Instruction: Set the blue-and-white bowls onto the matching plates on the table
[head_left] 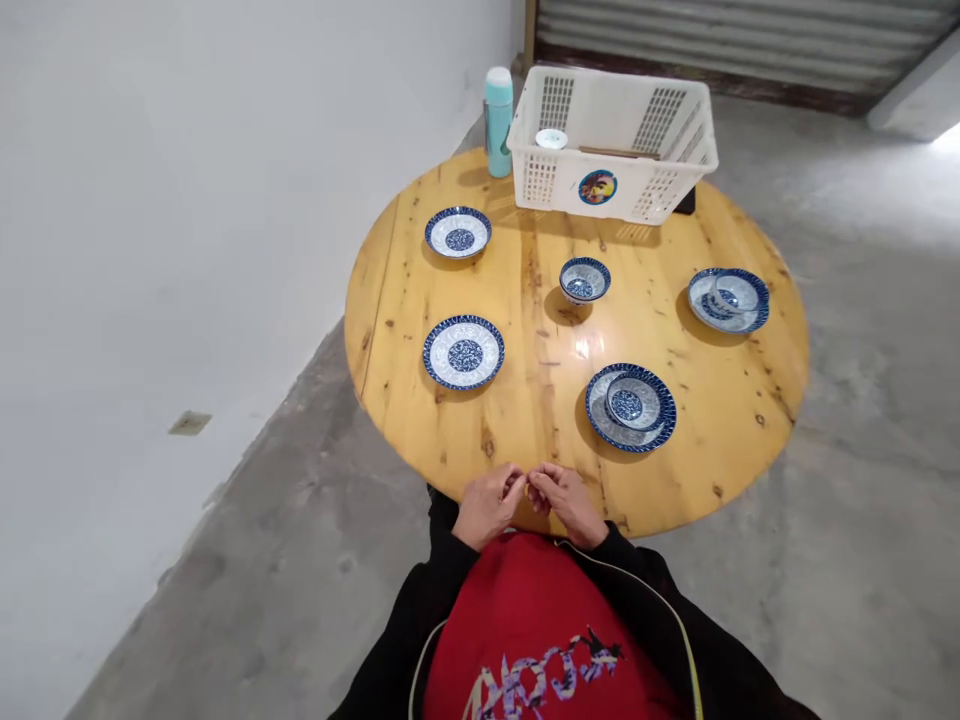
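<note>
My left hand (490, 503) and my right hand (568, 498) rest at the near edge of the round wooden table, fingers curled in and fingertips almost meeting. No object shows in either hand. Closest to my right hand is a blue-and-white plate (649, 436) with a matching bowl (630, 402) in it. Ahead of my left hand lies a flat plate (463, 352), and behind it another plate (458, 233). A single bowl (585, 281) stands near the table's middle. Over on the right, a further plate (701, 305) carries a bowl (733, 294).
At the table's far edge stands a white plastic basket (551, 187) with a white dish (551, 139) and brown sticks inside. Beside it is a turquoise bottle (499, 125). A dark flat object (686, 203) lies partly behind the basket. A white wall (187, 200) rises on the left.
</note>
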